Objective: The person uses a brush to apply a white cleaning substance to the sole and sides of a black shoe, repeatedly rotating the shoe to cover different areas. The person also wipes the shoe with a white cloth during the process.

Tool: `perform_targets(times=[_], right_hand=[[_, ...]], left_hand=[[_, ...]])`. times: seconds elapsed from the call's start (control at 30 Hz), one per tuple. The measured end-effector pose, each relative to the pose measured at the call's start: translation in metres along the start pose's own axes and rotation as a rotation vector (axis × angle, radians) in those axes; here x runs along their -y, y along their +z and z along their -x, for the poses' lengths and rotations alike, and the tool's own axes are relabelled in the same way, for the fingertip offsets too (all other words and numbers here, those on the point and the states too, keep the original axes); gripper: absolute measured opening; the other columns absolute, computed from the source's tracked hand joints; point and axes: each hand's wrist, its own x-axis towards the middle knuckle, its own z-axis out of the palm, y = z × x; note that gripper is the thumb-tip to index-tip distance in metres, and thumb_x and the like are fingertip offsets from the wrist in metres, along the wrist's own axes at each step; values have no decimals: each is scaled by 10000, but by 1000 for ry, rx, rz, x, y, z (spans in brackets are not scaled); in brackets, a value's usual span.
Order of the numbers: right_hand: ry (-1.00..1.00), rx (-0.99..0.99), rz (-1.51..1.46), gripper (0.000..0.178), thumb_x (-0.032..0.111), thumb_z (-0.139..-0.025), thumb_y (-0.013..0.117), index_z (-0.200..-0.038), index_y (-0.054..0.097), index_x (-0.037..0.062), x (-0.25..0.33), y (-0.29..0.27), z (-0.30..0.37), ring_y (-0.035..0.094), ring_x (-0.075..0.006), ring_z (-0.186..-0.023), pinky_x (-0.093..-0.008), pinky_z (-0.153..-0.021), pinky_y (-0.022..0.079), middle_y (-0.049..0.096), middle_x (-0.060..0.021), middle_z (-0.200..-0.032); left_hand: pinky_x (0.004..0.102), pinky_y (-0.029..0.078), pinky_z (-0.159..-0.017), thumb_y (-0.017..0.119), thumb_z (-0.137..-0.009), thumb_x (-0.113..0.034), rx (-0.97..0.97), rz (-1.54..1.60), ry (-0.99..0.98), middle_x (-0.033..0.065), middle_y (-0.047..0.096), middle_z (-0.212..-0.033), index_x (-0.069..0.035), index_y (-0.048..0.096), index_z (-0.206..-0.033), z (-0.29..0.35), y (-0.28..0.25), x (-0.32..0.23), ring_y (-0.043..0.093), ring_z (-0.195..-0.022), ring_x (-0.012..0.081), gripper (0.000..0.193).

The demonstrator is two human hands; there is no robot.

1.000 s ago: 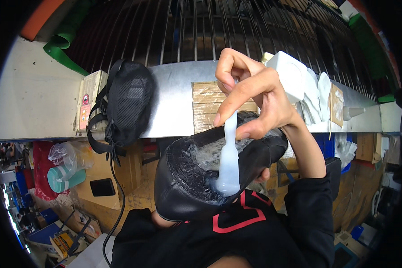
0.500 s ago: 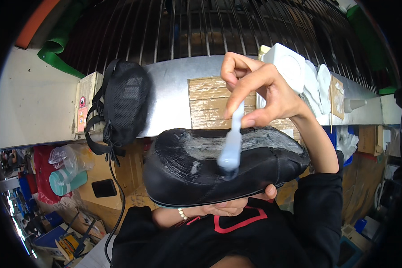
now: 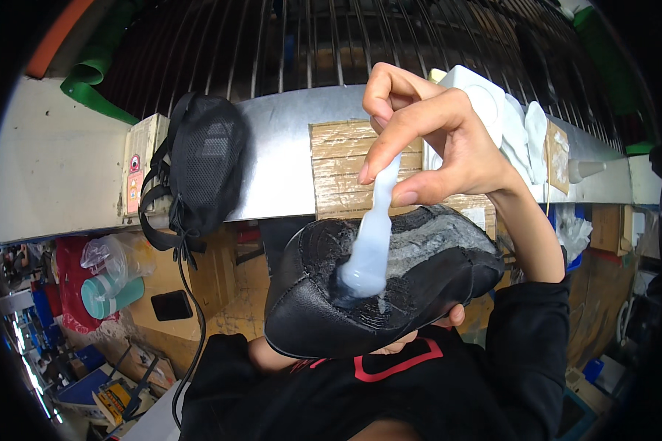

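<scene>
A black leather shoe upper (image 3: 426,294) is held in front of my chest with its bottom side up and no outsole on it. A roughened grey band (image 3: 438,242) runs along that bottom. My left hand (image 3: 399,344) grips the upper from beneath, mostly hidden by it, with a fingertip showing at its lower right edge. Between the thumb and fingers of my right hand (image 3: 452,140) is a pale, translucent brush (image 3: 373,246). Its dark bristle end touches the left part of the bottom, where the surface looks wet and glossy.
Ahead stands a metal ledge (image 3: 272,125) with a cardboard sheet (image 3: 338,169) and metal rollers (image 3: 309,44) behind. A black mesh bag (image 3: 210,158) lies left; a white container (image 3: 485,95) stands right. Lower left are a phone (image 3: 172,306) and a teal cup (image 3: 114,296).
The shoe upper has turned, its left end shifting right and tilting up. The brush has moved left and slightly down, from the middle onto the left part of the bottom.
</scene>
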Motion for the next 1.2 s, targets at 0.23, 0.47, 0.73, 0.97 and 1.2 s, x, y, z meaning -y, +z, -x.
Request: perform_targets(times=[0.23,0.47,0.73,0.97,1.2], right_hand=[[-20,59,-7,383,341,-599,943,-899,841,127,1,-7,-1,472,-154,-871,-302,-746,380,461,-5,-925],[-85,126,28,451,383,-543,962,-904,844,140,-5,-16,-2,459,-159,-854,-287,-717,381,427,-10,-928],[-139,187,48,447,344,-534,977,-907,841,140,-3,-24,-8,452,-158,-856,-276,-711,383,421,-13,-927],[-141,231,52,425,285,-521,983,-890,836,133,0,-27,-11,441,-152,-850,-280,-702,368,412,-18,-926],[-121,254,60,393,281,-527,977,-855,830,120,-1,-27,-13,441,-140,-828,-283,-688,363,407,-10,-921]], left_hand=[[513,377,-1090,682,-842,-417,42,-59,-12,223,496,-1447,22,404,-1500,2,6,2,472,-1321,356,838],[531,345,-1109,716,-802,-437,174,-195,-41,219,481,-1467,18,404,-1504,29,16,7,442,-1348,360,893],[551,309,-1130,754,-757,-460,222,-226,-46,215,464,-1490,14,403,-1509,29,14,6,408,-1378,364,956],[569,277,-1149,788,-718,-480,290,-224,-90,212,448,-1510,10,403,-1514,31,16,17,378,-1405,368,1011],[587,245,-1168,822,-679,-501,276,-222,-17,208,433,-1530,7,403,-1518,26,9,5,348,-1432,372,1066]])
